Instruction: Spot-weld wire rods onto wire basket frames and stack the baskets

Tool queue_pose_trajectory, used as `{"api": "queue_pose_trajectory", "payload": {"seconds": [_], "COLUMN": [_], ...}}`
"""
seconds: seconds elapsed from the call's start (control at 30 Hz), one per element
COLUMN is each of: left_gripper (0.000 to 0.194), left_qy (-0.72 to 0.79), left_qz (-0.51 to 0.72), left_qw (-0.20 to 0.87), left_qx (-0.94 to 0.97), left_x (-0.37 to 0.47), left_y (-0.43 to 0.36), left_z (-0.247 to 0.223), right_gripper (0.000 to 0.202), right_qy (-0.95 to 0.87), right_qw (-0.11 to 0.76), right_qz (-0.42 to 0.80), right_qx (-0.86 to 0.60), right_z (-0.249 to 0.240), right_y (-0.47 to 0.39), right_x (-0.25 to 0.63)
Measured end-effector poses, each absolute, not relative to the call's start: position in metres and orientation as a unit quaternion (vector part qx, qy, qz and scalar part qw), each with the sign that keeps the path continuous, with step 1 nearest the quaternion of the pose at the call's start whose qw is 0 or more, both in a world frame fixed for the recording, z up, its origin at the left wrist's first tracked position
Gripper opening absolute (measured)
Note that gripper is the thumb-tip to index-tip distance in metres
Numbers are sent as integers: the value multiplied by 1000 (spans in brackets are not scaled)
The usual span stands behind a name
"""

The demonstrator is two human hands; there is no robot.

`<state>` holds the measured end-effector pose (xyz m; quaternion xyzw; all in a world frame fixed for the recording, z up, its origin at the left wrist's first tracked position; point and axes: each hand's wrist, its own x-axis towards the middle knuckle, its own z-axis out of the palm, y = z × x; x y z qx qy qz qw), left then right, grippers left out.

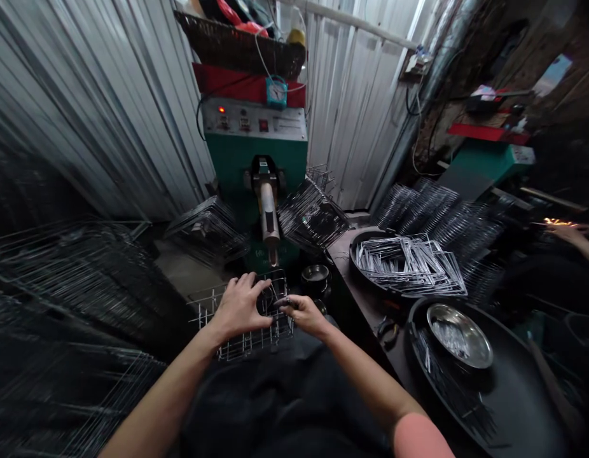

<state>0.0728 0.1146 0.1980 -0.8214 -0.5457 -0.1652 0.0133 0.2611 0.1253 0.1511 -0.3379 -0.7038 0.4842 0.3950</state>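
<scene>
A wire grid basket point(249, 340) sits in front of my lap, below the spot welder's metal electrode point(270, 222). My left hand point(240, 305) lies over its left part, thumb and fingers spread apart. My right hand point(304, 315) is closed at its right side, pinching a small dark metal piece point(285, 302) that points left toward the left thumb and forefinger. Its exact kind is too blurred to make out. Thin wires show between the two hands.
The green welding machine point(222, 162) stands ahead. Stacks of wire frames point(311, 213) flank it. To the right are a tray of bent wire frames point(409, 264), pliers point(387, 331) and a steel bowl point(483, 353) with short wires. A co-worker's hand point(568, 234) is near sparks.
</scene>
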Motion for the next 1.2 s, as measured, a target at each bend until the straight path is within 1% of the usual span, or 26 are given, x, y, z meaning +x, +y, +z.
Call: {"api": "queue_pose_trajectory", "payload": {"seconds": [0.07,0.17,0.23,0.3,0.5,0.63,0.77,0.9,1.2], "left_gripper": [74,73,73,73,78,80,77,73,73], "left_qy": [-546,-551,-557,-560,-540,-525,-520,-525,-559], "left_qz": [-166,-158,-150,-148,-163,-166,-170,-169,-132], "left_qw": [-1,-12,-11,-7,-15,-13,-2,-1,-7], "left_qx": [-821,-819,-816,-815,-826,-835,-837,-835,-818], "left_x": [72,73,73,71,57,49,45,45,52], "left_y": [118,125,129,134,149,154,157,162,171], "left_z": [197,196,194,190,176,173,175,178,185], "right_gripper": [25,26,27,23,20,20,21,21,12], "right_qy": [-718,-767,-794,-806,-813,-819,-830,-829,-821], "right_qw": [371,350,358,371,399,393,373,375,385], "right_qz": [504,464,410,368,315,297,284,280,296], "right_qx": [-305,-271,-270,-276,-284,-295,-302,-306,-301], "right_z": [153,155,152,148,135,131,132,137,143], "right_y": [125,129,134,139,147,147,150,158,174], "right_x": [268,276,276,273,261,254,250,249,248]}}
